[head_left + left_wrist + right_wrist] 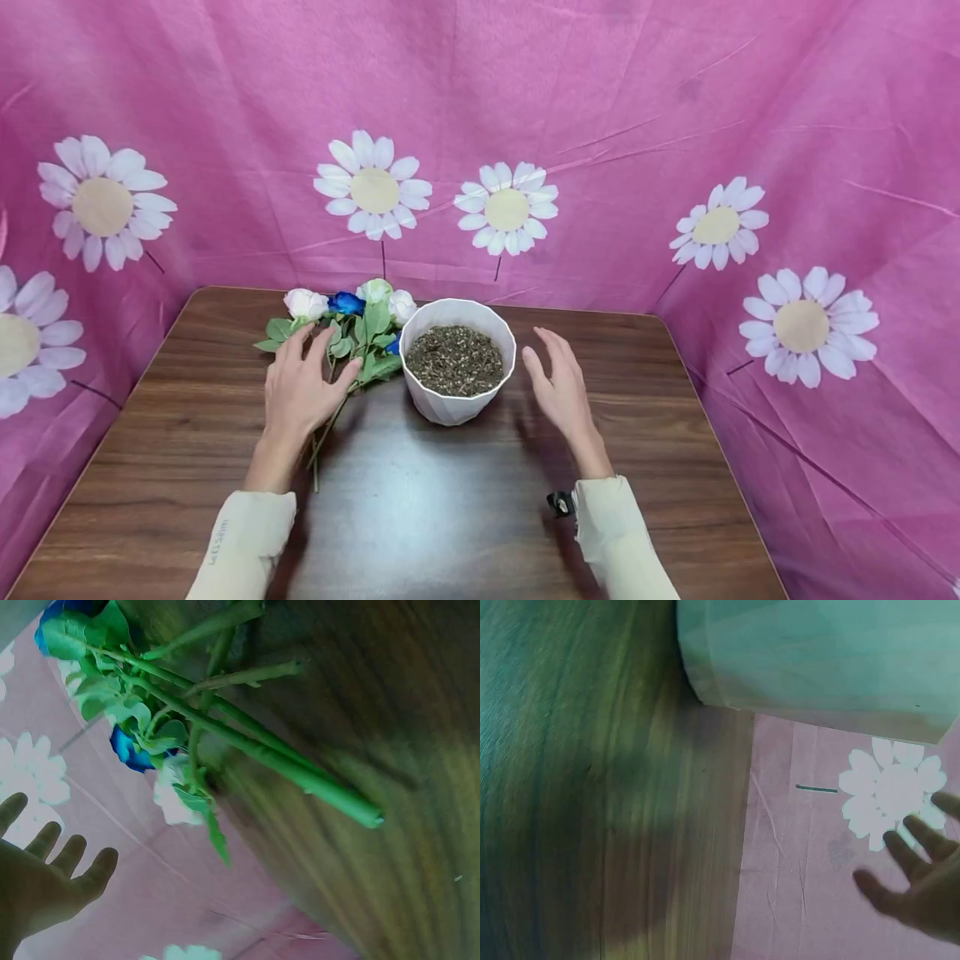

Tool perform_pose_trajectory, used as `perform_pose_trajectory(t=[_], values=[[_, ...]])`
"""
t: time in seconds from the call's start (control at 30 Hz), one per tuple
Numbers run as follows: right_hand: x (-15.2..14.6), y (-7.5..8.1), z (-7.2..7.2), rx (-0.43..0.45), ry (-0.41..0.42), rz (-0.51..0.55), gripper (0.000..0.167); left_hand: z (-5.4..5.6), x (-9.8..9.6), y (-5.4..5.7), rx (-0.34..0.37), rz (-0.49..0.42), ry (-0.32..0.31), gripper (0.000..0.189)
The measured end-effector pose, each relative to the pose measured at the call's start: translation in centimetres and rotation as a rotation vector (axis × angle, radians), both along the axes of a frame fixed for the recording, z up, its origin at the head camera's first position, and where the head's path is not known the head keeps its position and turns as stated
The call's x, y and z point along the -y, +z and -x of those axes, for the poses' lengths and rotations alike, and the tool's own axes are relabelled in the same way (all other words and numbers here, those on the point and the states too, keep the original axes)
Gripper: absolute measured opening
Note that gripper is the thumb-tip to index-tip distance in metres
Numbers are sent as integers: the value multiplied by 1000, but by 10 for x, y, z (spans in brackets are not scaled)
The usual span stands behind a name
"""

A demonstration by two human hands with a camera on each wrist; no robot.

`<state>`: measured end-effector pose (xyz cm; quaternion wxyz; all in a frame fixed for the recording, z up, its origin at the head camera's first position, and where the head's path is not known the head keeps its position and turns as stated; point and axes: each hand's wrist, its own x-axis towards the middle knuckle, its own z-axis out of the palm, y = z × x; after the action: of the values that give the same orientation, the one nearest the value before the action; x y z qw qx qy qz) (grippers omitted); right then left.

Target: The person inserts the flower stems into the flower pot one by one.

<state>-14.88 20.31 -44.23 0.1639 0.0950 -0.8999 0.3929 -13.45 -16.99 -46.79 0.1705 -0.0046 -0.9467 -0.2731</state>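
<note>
A white faceted pot (pixel 442 406) filled with dark soil (pixel 455 360) stands toward the back of the table. To its left lies a bunch of flowers: a pale pink-white rose (pixel 306 303), a blue rose (pixel 347 302), a greenish-white one and another white one, their green stems (pixel 262 754) pointing toward the front. My left hand (pixel 303 392) hovers over the flowers with fingers spread and holds nothing. On the pot's other side, my right hand (pixel 558 387) is raised, apart from the pot wall, its fingers loosely extended and nothing in them.
The brown wooden table (pixel 420 517) runs back to a pink cloth (pixel 585 100) printed with large white daisies, which hangs along the back and both sides. A black strap-like piece (pixel 560 503) shows at the right sleeve cuff.
</note>
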Motion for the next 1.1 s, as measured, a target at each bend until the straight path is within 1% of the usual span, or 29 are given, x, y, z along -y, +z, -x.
perform_pose_trajectory(t=[0.1,0.23,0.37,0.43,0.7,0.8,0.87,0.97,1.1], values=[[2,1,3,-14,69,134,41,-1,6,-2,30,-80,48,68],[5,1,5,12,128,306,39,-2,15,-6,83,-171,108,69],[9,1,6,23,169,473,41,-3,24,-8,135,-254,137,69],[10,1,7,26,175,522,41,-4,29,-8,157,-295,142,68],[12,-7,11,52,194,571,39,-5,45,-14,192,-469,176,63],[14,-10,10,64,207,616,39,-7,49,-17,221,-524,189,61],[14,-10,10,76,214,655,38,-8,49,-19,248,-561,194,61],[16,-11,9,97,224,701,39,-9,51,-21,317,-607,190,63],[16,-13,9,135,223,740,39,-9,51,-26,386,-743,180,65]])
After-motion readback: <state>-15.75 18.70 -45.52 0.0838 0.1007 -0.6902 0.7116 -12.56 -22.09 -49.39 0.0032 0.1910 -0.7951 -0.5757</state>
